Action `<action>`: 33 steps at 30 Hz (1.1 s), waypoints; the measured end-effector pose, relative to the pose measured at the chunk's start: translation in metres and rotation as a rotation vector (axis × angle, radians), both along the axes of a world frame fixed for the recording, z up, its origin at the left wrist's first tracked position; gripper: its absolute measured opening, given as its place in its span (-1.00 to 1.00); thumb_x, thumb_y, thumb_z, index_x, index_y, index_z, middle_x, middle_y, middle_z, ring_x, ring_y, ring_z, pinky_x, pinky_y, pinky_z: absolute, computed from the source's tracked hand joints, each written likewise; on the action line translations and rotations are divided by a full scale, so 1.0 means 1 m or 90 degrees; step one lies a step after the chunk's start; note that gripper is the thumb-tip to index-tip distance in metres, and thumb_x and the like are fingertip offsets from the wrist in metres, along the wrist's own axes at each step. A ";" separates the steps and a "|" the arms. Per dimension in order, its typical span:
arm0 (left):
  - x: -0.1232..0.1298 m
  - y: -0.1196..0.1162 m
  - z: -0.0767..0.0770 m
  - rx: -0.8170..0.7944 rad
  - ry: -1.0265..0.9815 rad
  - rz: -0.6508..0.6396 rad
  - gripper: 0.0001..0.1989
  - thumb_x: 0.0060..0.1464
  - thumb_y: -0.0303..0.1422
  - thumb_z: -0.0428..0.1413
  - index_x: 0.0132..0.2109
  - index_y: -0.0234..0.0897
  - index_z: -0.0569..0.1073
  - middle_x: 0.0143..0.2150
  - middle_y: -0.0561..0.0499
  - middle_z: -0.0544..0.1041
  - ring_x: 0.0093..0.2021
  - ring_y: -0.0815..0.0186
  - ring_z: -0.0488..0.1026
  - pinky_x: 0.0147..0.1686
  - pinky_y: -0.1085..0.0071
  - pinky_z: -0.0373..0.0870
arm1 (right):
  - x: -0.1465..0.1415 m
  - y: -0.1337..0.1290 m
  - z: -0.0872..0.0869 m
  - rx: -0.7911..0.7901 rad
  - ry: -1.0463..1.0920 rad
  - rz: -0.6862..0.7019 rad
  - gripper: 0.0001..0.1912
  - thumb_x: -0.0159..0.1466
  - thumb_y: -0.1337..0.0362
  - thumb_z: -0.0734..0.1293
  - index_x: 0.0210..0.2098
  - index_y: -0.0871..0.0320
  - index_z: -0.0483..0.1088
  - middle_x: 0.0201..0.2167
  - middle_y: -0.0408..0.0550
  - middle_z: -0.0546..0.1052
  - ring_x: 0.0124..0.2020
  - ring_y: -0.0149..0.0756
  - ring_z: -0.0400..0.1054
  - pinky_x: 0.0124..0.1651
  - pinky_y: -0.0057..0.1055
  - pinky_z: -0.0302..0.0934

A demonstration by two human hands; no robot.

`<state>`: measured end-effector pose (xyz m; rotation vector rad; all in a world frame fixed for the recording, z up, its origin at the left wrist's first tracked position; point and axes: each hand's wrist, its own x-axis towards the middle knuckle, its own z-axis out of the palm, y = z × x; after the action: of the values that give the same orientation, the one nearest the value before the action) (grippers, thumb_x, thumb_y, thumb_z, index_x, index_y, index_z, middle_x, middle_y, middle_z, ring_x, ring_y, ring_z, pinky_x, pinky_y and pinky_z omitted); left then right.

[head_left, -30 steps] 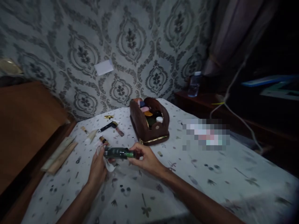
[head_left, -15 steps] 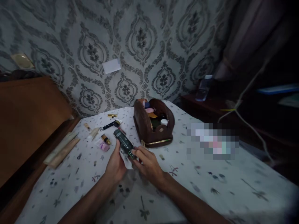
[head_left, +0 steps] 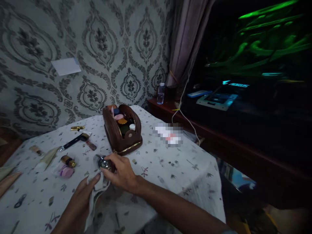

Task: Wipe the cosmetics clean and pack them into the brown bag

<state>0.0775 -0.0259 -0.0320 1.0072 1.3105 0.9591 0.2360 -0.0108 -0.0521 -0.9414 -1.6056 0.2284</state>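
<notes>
Between my hands is a dark, shiny container [head_left: 105, 163], tilted so that its round end shows. My right hand [head_left: 123, 172] has its fingers wrapped round it. My left hand [head_left: 81, 198] pinches a white cloth [head_left: 101, 182] just below the container, close to my right fingertips. Behind my right hand stands an open brown cosmetic bag [head_left: 125, 144], with several bottles and jars inside, one with a white cap [head_left: 132, 126]. To the left lie a black pen-like item [head_left: 73, 141], a small gold-and-black bottle [head_left: 68, 161] and a pink item [head_left: 65, 171].
A patterned white cloth covers the table [head_left: 180, 175]. Further left are a tube [head_left: 47, 159] and a gold stick [head_left: 77, 128]. A clear bottle [head_left: 161, 94] stands on a dark red ledge [head_left: 156, 103], near a hanging cable [head_left: 184, 87]. A blurred-out item lies right of the bag.
The view has swung right. The dark container, before held lengthwise by both hands, now points its round end at the camera in my right hand. The white cloth shows more in my left.
</notes>
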 end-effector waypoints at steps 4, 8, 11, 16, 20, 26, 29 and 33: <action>-0.004 0.001 0.010 0.285 0.222 -0.099 -0.63 0.03 -0.05 0.18 -0.16 -0.24 0.53 -0.14 -0.05 0.58 -0.05 0.09 0.48 -0.11 0.34 0.43 | 0.001 0.000 0.002 -0.022 0.023 -0.011 -0.82 0.26 0.19 0.31 -0.23 0.16 0.42 -0.41 -0.11 0.52 -0.45 -0.38 0.36 -0.33 -0.49 0.26; 0.001 0.009 0.011 0.563 0.367 -0.082 -0.72 0.23 -0.18 0.01 -0.08 -0.24 0.48 -0.13 -0.07 0.54 -0.08 0.16 0.47 -0.09 0.34 0.40 | 0.003 0.001 0.003 -0.035 0.024 -0.017 -0.85 0.25 0.23 0.31 -0.23 0.15 0.42 -0.43 -0.12 0.50 -0.48 -0.39 0.32 -0.37 -0.49 0.23; 0.011 0.021 0.007 0.675 0.366 -0.047 -0.77 0.28 -0.28 -0.04 -0.07 -0.24 0.45 -0.14 -0.07 0.51 -0.10 0.21 0.45 -0.07 0.33 0.38 | 0.004 0.002 0.004 -0.039 0.008 -0.008 -0.87 0.24 0.29 0.28 -0.22 0.15 0.41 -0.45 -0.14 0.47 -0.49 -0.38 0.31 -0.38 -0.48 0.22; 0.023 0.044 0.004 0.748 0.341 -0.104 -0.78 0.31 -0.30 -0.08 -0.19 -0.23 0.44 -0.24 -0.06 0.51 -0.16 0.23 0.42 -0.10 0.30 0.34 | 0.005 0.006 0.001 -0.029 -0.022 -0.003 -0.91 0.24 0.33 0.25 -0.25 0.15 0.37 -0.52 -0.18 0.42 -0.54 -0.39 0.28 -0.45 -0.49 0.18; 0.025 0.054 0.010 0.714 0.356 -0.153 -0.74 0.31 -0.29 -0.09 -0.30 -0.23 0.41 -0.30 -0.06 0.49 -0.22 0.23 0.41 -0.13 0.30 0.31 | 0.004 0.009 -0.003 -0.027 -0.054 -0.018 -0.93 0.29 0.28 0.25 -0.26 0.13 0.34 -0.56 -0.20 0.40 -0.60 -0.40 0.26 -0.49 -0.49 0.16; 0.015 0.074 0.017 0.521 0.372 -0.181 -0.71 0.23 -0.26 -0.06 -0.43 -0.24 0.37 -0.44 0.04 0.42 -0.35 0.30 0.36 -0.27 0.41 0.28 | 0.003 0.007 -0.001 0.006 -0.091 0.008 -0.89 0.34 0.25 0.25 -0.18 0.13 0.35 -0.47 -0.14 0.47 -0.56 -0.37 0.31 -0.48 -0.48 0.22; 0.003 0.091 0.011 0.430 0.349 -0.188 -0.70 0.17 -0.22 -0.05 -0.43 -0.26 0.40 -0.47 0.05 0.43 -0.37 0.30 0.37 -0.27 0.42 0.29 | 0.002 0.006 -0.003 0.047 -0.099 0.044 -0.88 0.34 0.29 0.27 -0.12 0.13 0.35 -0.40 -0.08 0.50 -0.49 -0.33 0.36 -0.41 -0.44 0.29; -0.011 0.107 -0.001 0.406 0.319 -0.176 -0.66 0.12 -0.13 -0.03 -0.41 -0.28 0.44 -0.45 0.02 0.47 -0.35 0.25 0.40 -0.25 0.38 0.30 | 0.001 0.006 -0.008 0.038 -0.100 0.077 -0.82 0.33 0.35 0.27 -0.07 0.12 0.37 -0.32 -0.03 0.51 -0.35 -0.27 0.42 -0.25 -0.38 0.36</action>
<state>0.0666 0.0812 -0.0328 1.9665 1.2287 0.9613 0.2369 -0.0049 -0.0600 -0.8345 -1.8074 0.1934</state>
